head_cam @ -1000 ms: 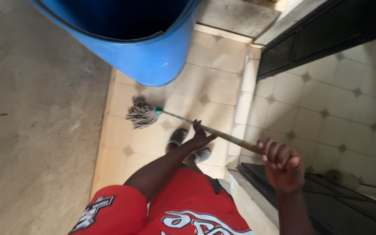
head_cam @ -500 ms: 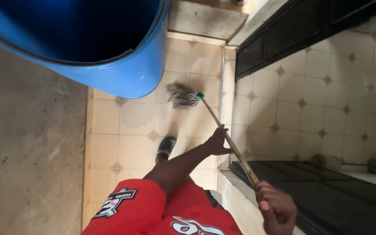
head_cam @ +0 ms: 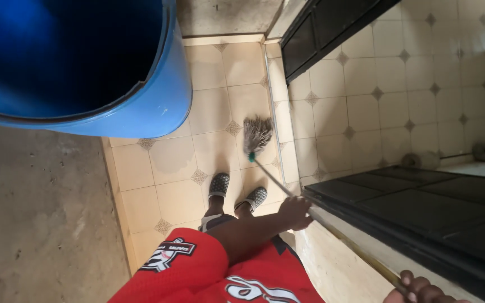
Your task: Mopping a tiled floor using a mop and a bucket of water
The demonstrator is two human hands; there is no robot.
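Two hands hold one mop, and only one of them shows in full. The right hand (head_cam: 422, 290) sits at the bottom edge, cut off by the frame, with just the knuckles showing, curled round the top end of the mop handle (head_cam: 287, 191). The left hand (head_cam: 294, 212) grips the handle farther down, fingers closed around it, at the end of a bare forearm reaching out over a red garment with white print (head_cam: 209, 269). From there the handle slants down to the grey string mop head (head_cam: 256, 134), which rests on the cream tiled floor (head_cam: 169, 163) just ahead of two feet in dark patterned slippers (head_cam: 237, 191). Part of a large blue barrel (head_cam: 141, 106) fills the upper left, its base out of view and its inside too dark to read. Left of the tiles lies rough bare concrete (head_cam: 35, 213). On the right a black metal door frame (head_cam: 411, 202) crosses the view, beyond it more tiled floor, where blurred rounded shapes near the far edge are hard to make out.
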